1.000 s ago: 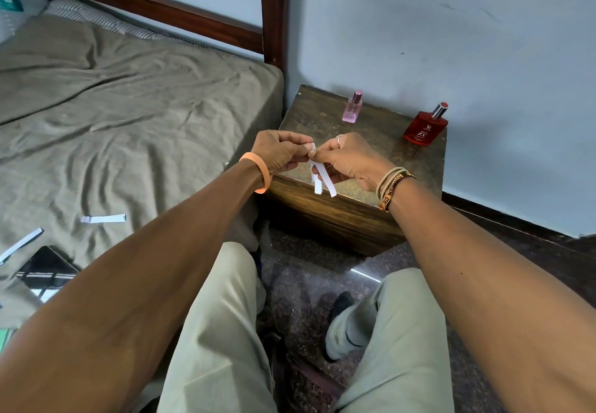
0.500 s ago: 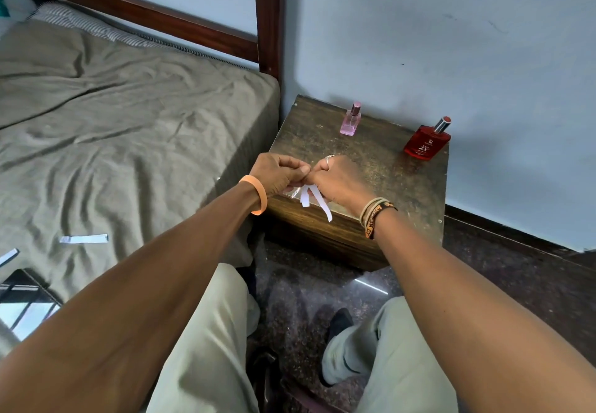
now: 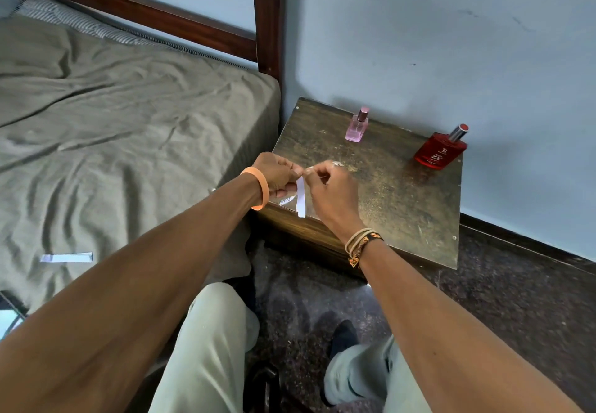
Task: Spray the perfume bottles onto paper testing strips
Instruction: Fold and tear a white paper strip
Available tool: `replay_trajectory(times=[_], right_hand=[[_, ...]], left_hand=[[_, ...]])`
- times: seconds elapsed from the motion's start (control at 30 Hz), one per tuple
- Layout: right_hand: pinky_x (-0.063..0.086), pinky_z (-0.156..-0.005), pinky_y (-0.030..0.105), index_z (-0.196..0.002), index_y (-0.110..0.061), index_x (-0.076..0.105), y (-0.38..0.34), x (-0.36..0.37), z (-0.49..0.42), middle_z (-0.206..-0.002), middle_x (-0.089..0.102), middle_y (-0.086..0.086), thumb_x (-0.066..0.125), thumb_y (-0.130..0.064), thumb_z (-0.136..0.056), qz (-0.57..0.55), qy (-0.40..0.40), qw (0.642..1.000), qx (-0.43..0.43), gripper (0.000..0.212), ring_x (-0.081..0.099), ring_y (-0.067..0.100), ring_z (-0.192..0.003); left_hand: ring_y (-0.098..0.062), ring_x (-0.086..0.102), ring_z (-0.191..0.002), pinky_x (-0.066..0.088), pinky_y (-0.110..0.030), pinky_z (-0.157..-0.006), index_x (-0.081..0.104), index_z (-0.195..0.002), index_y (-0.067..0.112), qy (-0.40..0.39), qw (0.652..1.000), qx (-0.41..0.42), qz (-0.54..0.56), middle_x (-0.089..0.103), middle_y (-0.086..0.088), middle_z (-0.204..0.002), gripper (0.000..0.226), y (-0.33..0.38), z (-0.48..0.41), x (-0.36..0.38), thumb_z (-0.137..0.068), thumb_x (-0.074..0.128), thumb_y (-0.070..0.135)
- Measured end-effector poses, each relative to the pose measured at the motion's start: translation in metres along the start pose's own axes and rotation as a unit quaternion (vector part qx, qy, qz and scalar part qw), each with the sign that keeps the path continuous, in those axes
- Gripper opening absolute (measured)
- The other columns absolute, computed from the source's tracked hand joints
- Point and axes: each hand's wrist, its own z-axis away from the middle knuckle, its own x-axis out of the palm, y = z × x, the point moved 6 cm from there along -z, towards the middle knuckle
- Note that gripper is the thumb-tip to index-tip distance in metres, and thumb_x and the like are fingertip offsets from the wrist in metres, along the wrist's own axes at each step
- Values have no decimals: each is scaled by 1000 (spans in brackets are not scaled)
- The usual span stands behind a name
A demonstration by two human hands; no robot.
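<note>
Testing strip (image 3: 301,201) is pinched by both left hand (image 3: 277,174) and right hand (image 3: 332,193), probably peeling one loose; next, grab the far pink bottle (image 3: 356,125) and spray.

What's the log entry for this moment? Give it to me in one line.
phase: strip prep | left hand, right hand: both pinch paper strip over side table | pink bottle, red bottle: standing, untouched
</note>
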Motion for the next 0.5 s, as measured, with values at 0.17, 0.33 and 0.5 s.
replay_trajectory(times=[0.17,0.33,0.5], right_hand=[[51,-66,37,-85,-15,60,38,39,-12,-94,71,11,61,-21,-98,-268,-86,918,279,14,62,26,-81],[53,-65,33,-94,-9,62,48,63,-32,-96,76,12,59,-20,-100,-296,-75,908,286,13,66,24,-81],[58,-79,42,-87,-11,63,56,82,-57,-89,75,9,64,-23,-97,-271,-54,916,290,16,68,22,-82]], left_hand=[[-9,70,-64,52,-21,-54,70,-84,10,26,998,18,-54,72,-6,-75,4,9,-30,-17,-85,72,13],[-13,71,-62,57,-21,-59,72,-74,17,76,974,96,-191,73,-4,-69,9,21,-60,-19,-80,77,13],[-14,68,-70,58,-33,-81,70,-69,25,88,945,130,-286,64,8,-61,16,24,-86,-16,-79,75,14]])
